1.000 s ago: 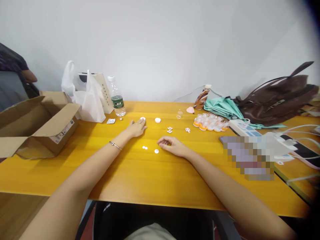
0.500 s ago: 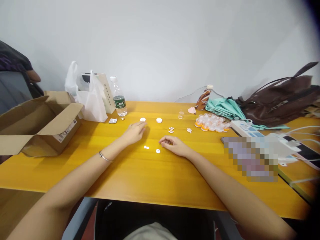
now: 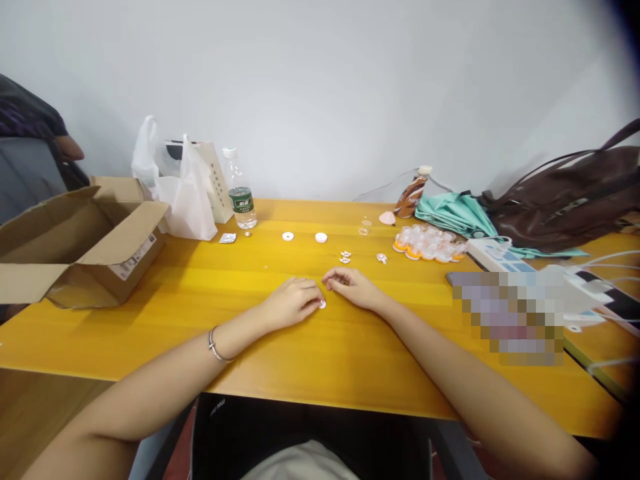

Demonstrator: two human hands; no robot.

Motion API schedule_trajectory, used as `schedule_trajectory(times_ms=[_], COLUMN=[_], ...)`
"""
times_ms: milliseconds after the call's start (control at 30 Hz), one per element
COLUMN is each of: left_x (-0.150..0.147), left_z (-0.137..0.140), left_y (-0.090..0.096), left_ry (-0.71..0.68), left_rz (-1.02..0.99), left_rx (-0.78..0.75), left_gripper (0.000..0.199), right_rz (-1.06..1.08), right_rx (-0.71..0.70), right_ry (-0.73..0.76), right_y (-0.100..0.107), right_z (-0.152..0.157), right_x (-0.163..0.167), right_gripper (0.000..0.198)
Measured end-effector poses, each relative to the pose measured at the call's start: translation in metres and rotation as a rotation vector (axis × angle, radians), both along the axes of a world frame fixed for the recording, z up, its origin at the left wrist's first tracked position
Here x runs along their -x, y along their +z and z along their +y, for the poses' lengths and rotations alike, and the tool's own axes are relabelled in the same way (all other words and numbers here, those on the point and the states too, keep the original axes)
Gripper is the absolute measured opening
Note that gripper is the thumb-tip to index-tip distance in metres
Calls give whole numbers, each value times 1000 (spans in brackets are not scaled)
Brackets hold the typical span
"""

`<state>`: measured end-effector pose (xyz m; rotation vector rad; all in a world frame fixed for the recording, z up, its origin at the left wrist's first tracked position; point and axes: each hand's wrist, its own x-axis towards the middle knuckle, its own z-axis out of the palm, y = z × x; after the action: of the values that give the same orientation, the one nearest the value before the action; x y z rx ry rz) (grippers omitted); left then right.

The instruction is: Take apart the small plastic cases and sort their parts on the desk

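Note:
My left hand [image 3: 295, 301] is low over the middle of the table, its thumb and fingertips closed on the edge of a small white disc [image 3: 323, 305]. Just right of it, my right hand [image 3: 354, 289] rests on the tabletop, fingers loosely curled, thumb apart, nothing visible in it. Farther back lie a white ring-like disc [image 3: 288, 236] and a thicker white round piece [image 3: 321, 237]. Small white cut-out pieces [image 3: 345, 257] lie beyond my right hand, with another openwork piece [image 3: 382, 258] to their right. The spot where two tiny white discs lay is covered by my left hand.
An open cardboard box [image 3: 125, 247], white plastic bag [image 3: 187, 200] and water bottle [image 3: 243, 200] stand left. Rightward are clear rings [image 3: 365, 227], a pink cone [image 3: 387, 218], clustered clear-and-orange containers [image 3: 427, 243], a drink bottle [image 3: 413, 193], a power strip [image 3: 495, 257] and a brown bag [image 3: 565, 200].
My left hand has come back from near the ring-like disc toward me and to the right, and its fingertips now meet the small white disc. My right hand has barely moved.

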<state>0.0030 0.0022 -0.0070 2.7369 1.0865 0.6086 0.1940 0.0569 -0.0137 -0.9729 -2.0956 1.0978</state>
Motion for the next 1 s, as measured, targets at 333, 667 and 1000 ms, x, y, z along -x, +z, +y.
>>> schedule_trajectory(times_ms=[333,667,1000], left_x=[53,104,102], left_z=[38,86,79], left_y=[11,-14,-9], left_ry=[386,688,693], left_rz=[-114,-211,-269], left_rx=[-189,31,28], left_gripper=[20,16,15], right_rz=[-17,-22,57], right_rx=[6,20,105], right_ry=[-11,-25,-26], right_y=[-1,1,1], right_z=[1,-1,1], right_x=[0,0,-3], right_gripper=[17,18,16])
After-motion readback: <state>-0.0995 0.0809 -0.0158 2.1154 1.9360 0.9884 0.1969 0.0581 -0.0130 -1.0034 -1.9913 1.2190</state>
